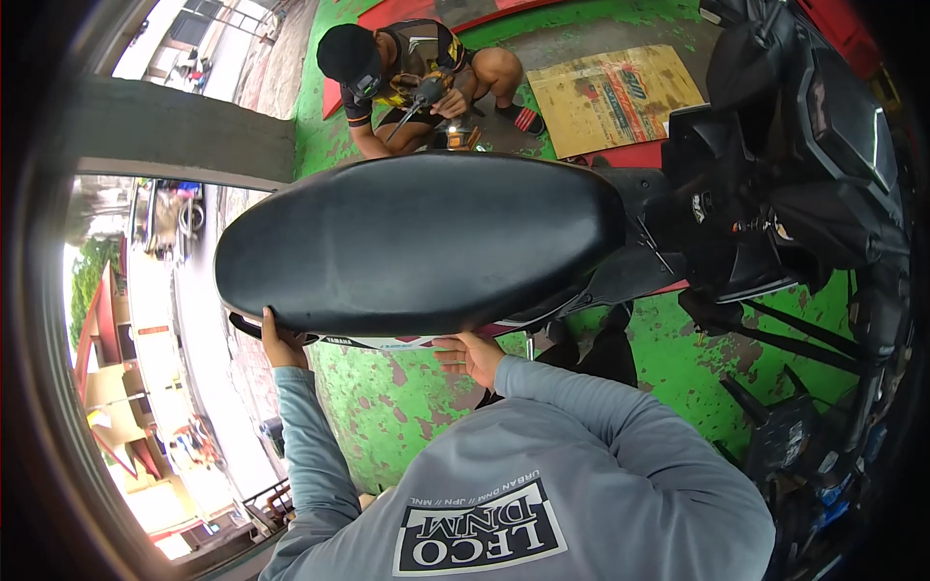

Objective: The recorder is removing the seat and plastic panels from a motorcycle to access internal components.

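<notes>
Over green floor [387, 416], the black seat [417, 247] meets, nearside, the left hand [281, 344], grip unclear from here, and right hand [475, 358], fingers spread.

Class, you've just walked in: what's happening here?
A person has the left hand at the near edge of a black seat, close to its rear end, and the right hand farther forward along that edge. The seat sits on a motorcycle. Beyond it, a crouching co-worker holds what looks like a power drill.

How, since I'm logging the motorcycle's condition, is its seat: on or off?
On: the black seat lies along the top of the motorcycle. Whether it is latched, I cannot tell.
</notes>
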The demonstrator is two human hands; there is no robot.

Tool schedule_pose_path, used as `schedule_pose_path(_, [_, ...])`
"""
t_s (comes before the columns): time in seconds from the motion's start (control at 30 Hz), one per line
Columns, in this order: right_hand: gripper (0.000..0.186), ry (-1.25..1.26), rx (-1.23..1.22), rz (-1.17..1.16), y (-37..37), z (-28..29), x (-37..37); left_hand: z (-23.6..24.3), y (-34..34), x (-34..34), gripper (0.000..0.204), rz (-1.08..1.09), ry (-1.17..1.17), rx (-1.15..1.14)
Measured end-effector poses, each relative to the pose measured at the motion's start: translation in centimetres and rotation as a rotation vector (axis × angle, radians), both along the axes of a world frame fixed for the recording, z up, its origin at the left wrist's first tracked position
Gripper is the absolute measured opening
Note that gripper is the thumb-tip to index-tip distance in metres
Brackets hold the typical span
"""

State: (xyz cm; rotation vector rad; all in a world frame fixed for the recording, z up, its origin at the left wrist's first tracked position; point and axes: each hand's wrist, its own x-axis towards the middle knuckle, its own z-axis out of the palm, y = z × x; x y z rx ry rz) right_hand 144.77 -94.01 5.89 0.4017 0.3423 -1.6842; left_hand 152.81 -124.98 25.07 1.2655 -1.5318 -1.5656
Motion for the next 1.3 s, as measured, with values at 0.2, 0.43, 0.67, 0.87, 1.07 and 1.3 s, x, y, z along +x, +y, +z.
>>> schedule_pose_path(0.2, [0.033,0.161,0.297,0.061,-2.2,-0.1,0.0,1.2,1.3,-2.2,0.06,-0.042,0.06,-0.104])
schedule_pose_path(0.43, [0.031,0.149,0.306,-0.061,-1.7,0.9,1.4,1.2,-0.3,-0.8,0.058,-0.079,0.109,-0.126])
schedule_pose_path(0.67, [0.026,0.211,0.387,-0.051,-2.3,1.6,1.6,1.9,0.7,-1.8,0.057,-0.119,0.127,-0.191])
schedule_pose_path(0.87, [0.034,0.06,0.253,0.015,-2.4,1.7,1.5,1.3,1.8,-0.8,0.059,-0.051,0.112,-0.168])
schedule_pose_path(1.07, [0.039,0.082,0.217,-0.018,-2.8,1.8,1.9,2.8,2.9,-1.4,0.055,-0.088,0.162,-0.217])
schedule_pose_path(1.3, [0.02,-0.049,0.29,-0.048,-1.6,1.7,2.0,3.3,3.7,-1.3,0.055,-0.082,0.155,-0.23])
